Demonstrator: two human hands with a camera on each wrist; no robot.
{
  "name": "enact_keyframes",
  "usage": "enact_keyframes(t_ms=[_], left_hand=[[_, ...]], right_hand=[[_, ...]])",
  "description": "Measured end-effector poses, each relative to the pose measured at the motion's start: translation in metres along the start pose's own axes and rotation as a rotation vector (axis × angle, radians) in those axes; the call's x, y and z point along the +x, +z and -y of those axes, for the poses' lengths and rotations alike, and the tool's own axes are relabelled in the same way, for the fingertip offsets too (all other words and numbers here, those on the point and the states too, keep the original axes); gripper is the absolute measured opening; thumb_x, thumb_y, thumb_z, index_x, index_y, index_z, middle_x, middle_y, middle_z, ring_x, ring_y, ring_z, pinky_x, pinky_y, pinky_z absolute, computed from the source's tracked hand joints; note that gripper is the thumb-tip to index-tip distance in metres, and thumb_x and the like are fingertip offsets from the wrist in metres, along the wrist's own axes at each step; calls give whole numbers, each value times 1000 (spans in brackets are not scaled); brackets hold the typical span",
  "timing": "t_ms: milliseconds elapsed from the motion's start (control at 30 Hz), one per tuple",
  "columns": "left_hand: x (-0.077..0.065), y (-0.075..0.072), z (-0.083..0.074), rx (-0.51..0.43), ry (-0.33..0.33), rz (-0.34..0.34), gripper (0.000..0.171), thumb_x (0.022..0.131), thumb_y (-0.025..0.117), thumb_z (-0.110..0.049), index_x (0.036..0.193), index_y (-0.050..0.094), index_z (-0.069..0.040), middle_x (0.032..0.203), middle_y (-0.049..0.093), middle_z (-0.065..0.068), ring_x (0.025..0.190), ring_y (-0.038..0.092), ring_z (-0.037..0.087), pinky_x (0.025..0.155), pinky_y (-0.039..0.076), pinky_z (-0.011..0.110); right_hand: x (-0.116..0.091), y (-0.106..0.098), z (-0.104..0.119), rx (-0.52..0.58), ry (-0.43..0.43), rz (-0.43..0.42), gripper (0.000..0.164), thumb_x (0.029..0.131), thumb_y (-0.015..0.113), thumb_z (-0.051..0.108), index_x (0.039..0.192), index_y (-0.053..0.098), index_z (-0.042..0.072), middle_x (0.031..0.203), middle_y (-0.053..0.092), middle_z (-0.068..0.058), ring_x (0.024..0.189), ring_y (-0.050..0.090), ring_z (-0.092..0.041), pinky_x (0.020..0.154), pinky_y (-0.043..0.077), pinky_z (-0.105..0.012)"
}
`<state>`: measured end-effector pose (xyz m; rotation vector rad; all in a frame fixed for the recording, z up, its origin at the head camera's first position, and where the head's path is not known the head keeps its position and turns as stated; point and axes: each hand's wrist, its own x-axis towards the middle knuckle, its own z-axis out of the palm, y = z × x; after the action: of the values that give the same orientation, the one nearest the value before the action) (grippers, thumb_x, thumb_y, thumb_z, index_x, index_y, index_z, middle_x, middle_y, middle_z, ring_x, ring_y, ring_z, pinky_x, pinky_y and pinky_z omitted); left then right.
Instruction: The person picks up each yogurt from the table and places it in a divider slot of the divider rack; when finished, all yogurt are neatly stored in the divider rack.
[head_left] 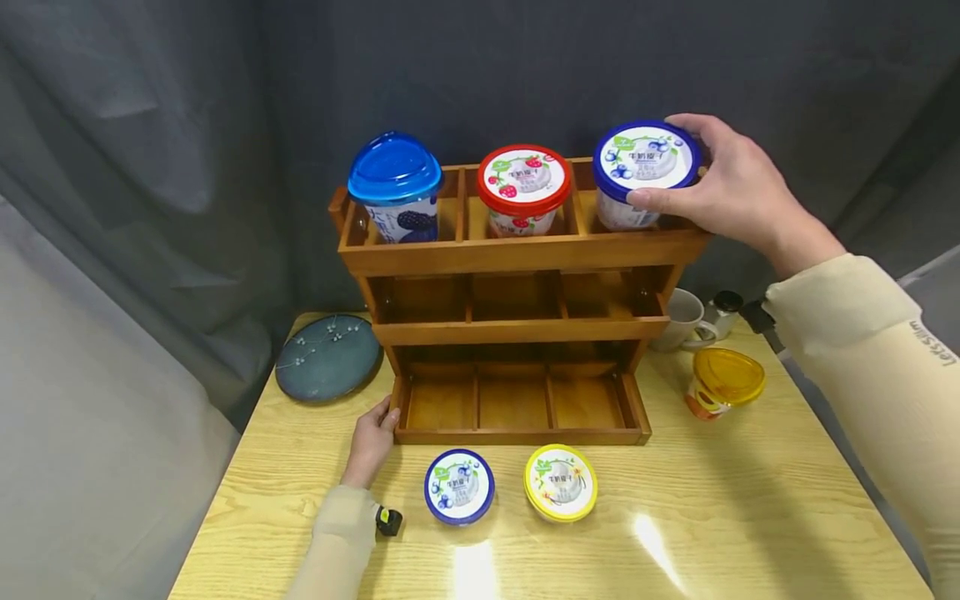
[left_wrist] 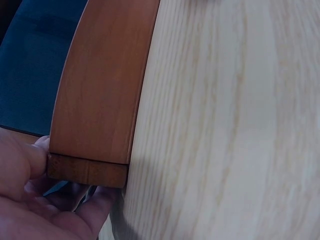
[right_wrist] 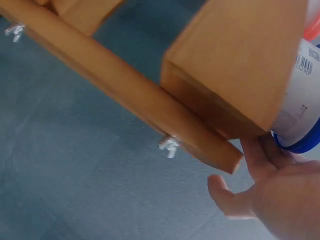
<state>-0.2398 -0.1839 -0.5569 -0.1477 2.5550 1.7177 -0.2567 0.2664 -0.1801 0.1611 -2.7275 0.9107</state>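
On the counter (head_left: pixel 750 517), the wooden rack (head_left: pixel 525 254) could be tipped if its laden top tier were pushed hard; its lower left corner is gripped by the left hand (head_left: pixel 371 446). By the right hand (head_left: pixel 738 187), well apart from the other, a blue-lidded cup (head_left: pixel 647 158) is clasped at the top right compartment. Were it released off-centre, it might be left leaning; were the lid squeezed unevenly, it could be loosened.

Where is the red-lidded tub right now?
In the head view, the red-lidded tub sits midway along the wooden rack's top shelf, between the blue-capped cup on the left and the blue-lidded tub gripped by the right hand.
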Motion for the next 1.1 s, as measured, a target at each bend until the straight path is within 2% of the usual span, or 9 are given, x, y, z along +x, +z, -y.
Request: enact_keyframes(t_ms=[200, 467, 667, 1100], left_hand=[[-2, -1, -4, -1, -8, 3, 47, 106, 48, -12, 148, 39, 6, 145, 46, 27, 131, 46, 40, 105, 43, 48], [-3, 0, -2, -13, -10, 1, 47, 106, 48, -13, 148, 38, 7, 146, 44, 28, 132, 44, 40, 106, 42, 48], [-3, 2, 0, -17, -28, -3, 47, 106, 48, -14, 148, 39, 6, 145, 45, 27, 130, 46, 40, 105, 43, 48], [-4, 2, -3, 19, 3, -6, 47, 106, 48, -13, 147, 39, 8, 143, 46, 29, 130, 46, 41, 105, 43, 49]], right_hand=[[0, 4, -9, -5, 17, 21, 102, 84, 74, 53, 159, 18, 15, 153, 36, -20, 133, 37, -43, 111, 27, -65], [5, 2, -18, 23, 2, 102, 94, 89, 67, 54, 161, 15, 21, 157, 31, -18, 140, 29, -44, 112, 19, -68], [5, 0, -18, 16, 27, 138, 96, 88, 65, 58, 161, 12, 25, 159, 27, -19, 141, 26, -45, 110, 19, -71], [5, -4, -21, 19, 19, 179, 98, 89, 65, 56, 161, 5, 27, 162, 19, -19, 144, 20, -45, 111, 16, -71]])
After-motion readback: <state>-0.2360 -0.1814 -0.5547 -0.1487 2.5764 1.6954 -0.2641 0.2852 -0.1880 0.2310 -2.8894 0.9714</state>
